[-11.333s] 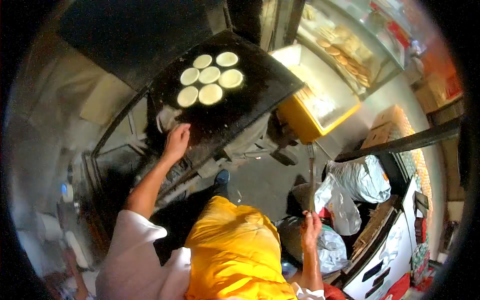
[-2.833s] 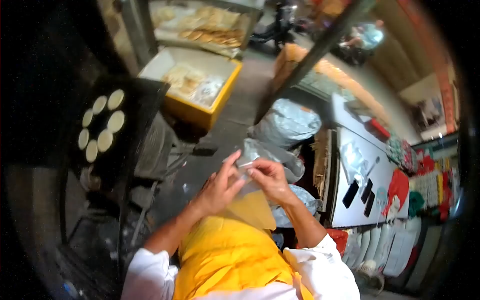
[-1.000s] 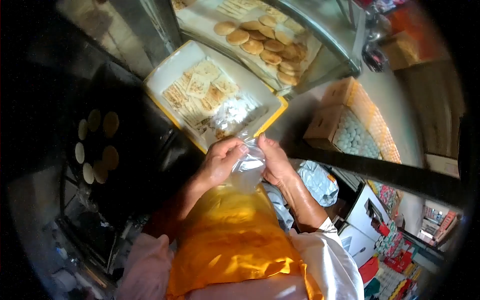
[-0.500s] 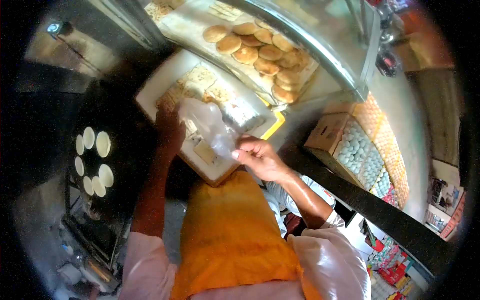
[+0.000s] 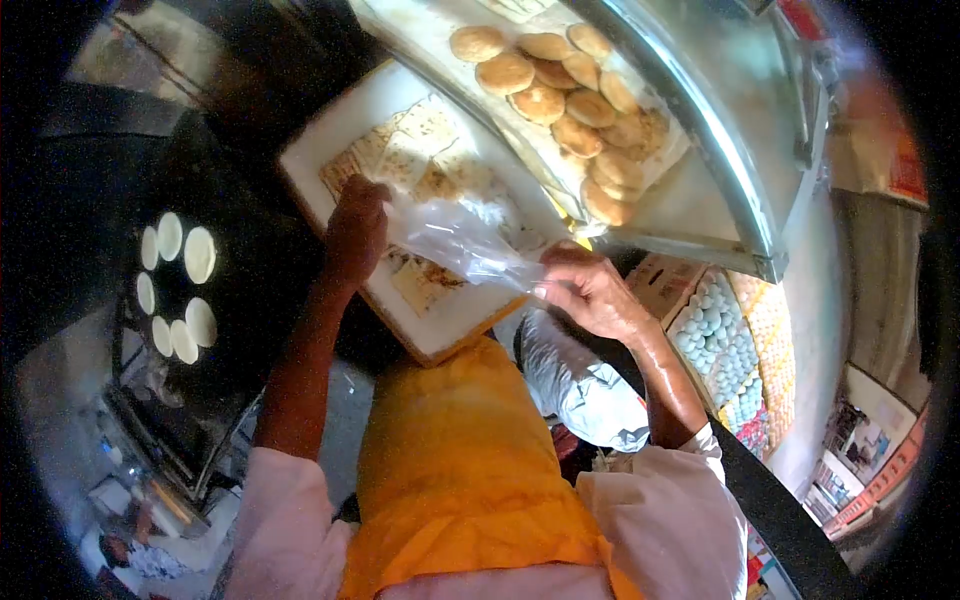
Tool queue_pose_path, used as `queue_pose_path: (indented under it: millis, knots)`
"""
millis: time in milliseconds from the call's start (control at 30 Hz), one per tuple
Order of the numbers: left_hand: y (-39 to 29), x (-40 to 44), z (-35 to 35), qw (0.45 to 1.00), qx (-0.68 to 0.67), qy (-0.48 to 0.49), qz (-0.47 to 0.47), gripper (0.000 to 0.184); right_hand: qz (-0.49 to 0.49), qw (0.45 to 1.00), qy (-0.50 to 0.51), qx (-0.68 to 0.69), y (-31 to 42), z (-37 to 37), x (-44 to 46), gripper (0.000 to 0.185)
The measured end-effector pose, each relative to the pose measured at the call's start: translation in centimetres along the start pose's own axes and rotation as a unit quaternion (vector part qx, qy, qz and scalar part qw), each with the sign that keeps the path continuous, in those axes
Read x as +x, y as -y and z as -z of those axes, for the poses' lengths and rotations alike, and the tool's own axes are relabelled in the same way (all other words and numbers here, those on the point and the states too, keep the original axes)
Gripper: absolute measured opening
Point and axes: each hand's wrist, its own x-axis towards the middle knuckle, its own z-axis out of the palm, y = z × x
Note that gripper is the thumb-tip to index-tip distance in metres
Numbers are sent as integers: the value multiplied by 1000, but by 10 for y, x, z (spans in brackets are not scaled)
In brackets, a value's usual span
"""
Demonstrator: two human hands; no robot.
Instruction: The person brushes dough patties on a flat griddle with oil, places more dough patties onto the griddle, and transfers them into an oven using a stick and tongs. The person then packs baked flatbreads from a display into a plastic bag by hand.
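A clear plastic bag (image 5: 462, 240) stretches between my two hands over a white foam box (image 5: 312, 160). Its left end is at the closed fingers of my left hand (image 5: 358, 222), above the box's left side. On the other side, my right hand (image 5: 597, 292) pinches the bag's right end between thumb and fingers, just beyond the box's right edge. Inside the box lie flat, browned pieces of flatbread (image 5: 425, 125), partly hidden beneath the bag. Whether anything is inside the bag, I cannot tell.
Round golden breads (image 5: 536, 102) lie in a glass display case (image 5: 700, 110) behind the box. To the left, several pale dough rounds (image 5: 200, 255) rest on a dark griddle (image 5: 235, 200). Trays of eggs (image 5: 712, 325) stand at the right.
My right hand has moved right and away from my left, drawing the crumpled bag out longer between them. The whole view has shifted as well.
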Motion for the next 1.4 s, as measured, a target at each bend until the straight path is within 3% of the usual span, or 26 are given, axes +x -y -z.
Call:
queue_pose_path:
  millis: [67, 133, 200, 233, 267, 333, 367, 400, 433, 467, 500, 533, 600, 633, 700, 767, 833, 933, 1000, 1033, 1100, 1133, 1200, 1333, 1367, 1400]
  knots:
    - [-8, -2, 0, 997, -24, 69, 1, 23, 4, 967, -20, -254, 7, 7, -5, 9]
    - [-19, 6, 14, 990, -47, 136, -2, 30, 33, 961, -73, -264, 25, 15, 3, 9]
    - [-25, 15, 33, 972, 87, 218, -15, 35, 74, 931, -184, -306, 34, 22, 8, 9]
    - [-27, 18, 39, 972, 88, 218, -18, 35, 108, 907, -209, -350, 35, 25, 10, 8]
    - [-27, 20, 44, 979, 26, 193, 55, 30, 107, 907, -210, -350, 42, 25, 8, 8]
    - [-40, 30, 63, 977, -37, 166, 128, 26, 225, 822, -307, -423, 58, 22, 7, 15]
    - [-58, 38, 80, 970, -187, 72, 139, 24, 265, 806, -332, -413, 59, 18, 5, 16]
    - [-57, 40, 77, 954, -260, 23, 145, 23, 264, 806, -333, -413, 51, 15, 9, 16]
    - [-56, 43, 74, 932, -331, -26, 143, 24, 231, 823, -248, -455, 32, 9, 15, 13]
    - [-33, 35, 46, 952, -234, 120, 154, 26, 191, 835, -159, -491, 9, -1, 17, 10]
    - [-14, 22, 30, 952, -181, 185, 162, 27, -99, 817, 130, -553, -23, -9, 20, 14]
    - [5, 10, 14, 947, -126, 250, 161, 28, -92, 815, 123, -559, -28, -6, 22, 14]
    - [16, 2, 13, 975, -64, 171, 127, 28, 89, 836, -114, -530, -32, -8, 19, 20]
    - [15, -15, 11, 970, -69, 185, 139, 28, 64, 837, -116, -531, -35, -12, 17, 26]
    - [-19, 25, 48, 900, -213, 275, 261, 21, 79, 827, -87, -550, -43, -11, 24, 31]
    - [-11, 17, 35, 922, -224, 240, 207, 18, 74, 822, -63, -561, -51, -14, 26, 30]
    - [-1, 1, 17, 935, -238, 208, 160, 18, 59, 838, -67, -539, -46, -13, 26, 27]
    - [-1, -4, 15, 948, -190, 253, 23, 28, 63, 848, -100, -517, -44, -11, 27, 19]
    - [-23, -3, 36, 957, 38, 287, -1, 33, 110, 845, -117, -511, -42, -10, 25, 29]
    - [-8, -11, 26, 957, 37, 287, -2, 33, 109, 844, -117, -512, -46, -12, 25, 29]
    - [23, -20, 1, 980, -19, 153, 123, 33, 94, 870, -63, -480, -55, -18, 24, 33]
    - [24, -21, -1, 980, -24, 156, 120, 33, 87, 870, -65, -481, -53, -18, 24, 33]
    - [-11, -2, 28, 970, -59, 190, 139, 30, 40, 976, -112, -184, -34, -15, 34, 41]
    - [-42, -10, 31, 977, -89, 181, 66, 27, -96, 914, -394, 1, -33, 42, 87, 29]
    - [-46, -14, 27, 973, -100, 200, 61, 26, -128, 901, -411, -53, -54, 64, 100, 27]
    - [-51, -18, 25, 968, -110, 218, 58, 25, -164, 904, -390, 66, -97, 95, 115, 33]
